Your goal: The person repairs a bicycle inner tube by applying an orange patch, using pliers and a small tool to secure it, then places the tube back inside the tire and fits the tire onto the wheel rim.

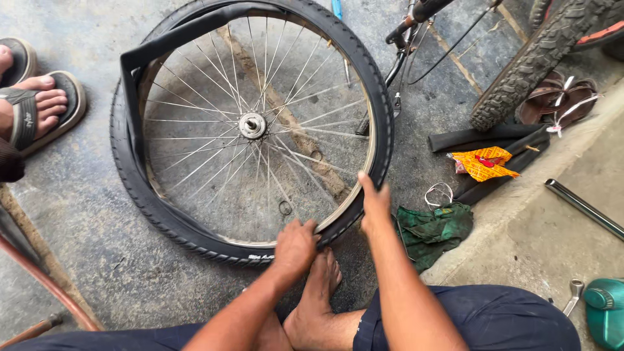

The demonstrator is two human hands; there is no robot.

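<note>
Both hands, left (296,246) and right (375,207), press the stiff black rubber tyre (383,117) at the silver spoked rim (354,198); finger grip apparently closed, partly hidden.

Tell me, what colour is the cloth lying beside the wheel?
The cloth is dark green; the head view shows it, crumpled on the ground right of the wheel.

A crumpled green rag (434,231) is lying on the concrete floor (97,260), with a yellow-and-red wrapper (484,162) resting beyond it on a folded black rubber strip (494,140). Another person's sandalled feet (36,97) are standing at the left. A metal bar (583,208) and what may be a wrench (573,296) are lying at the right beside a teal container (606,315).
</note>
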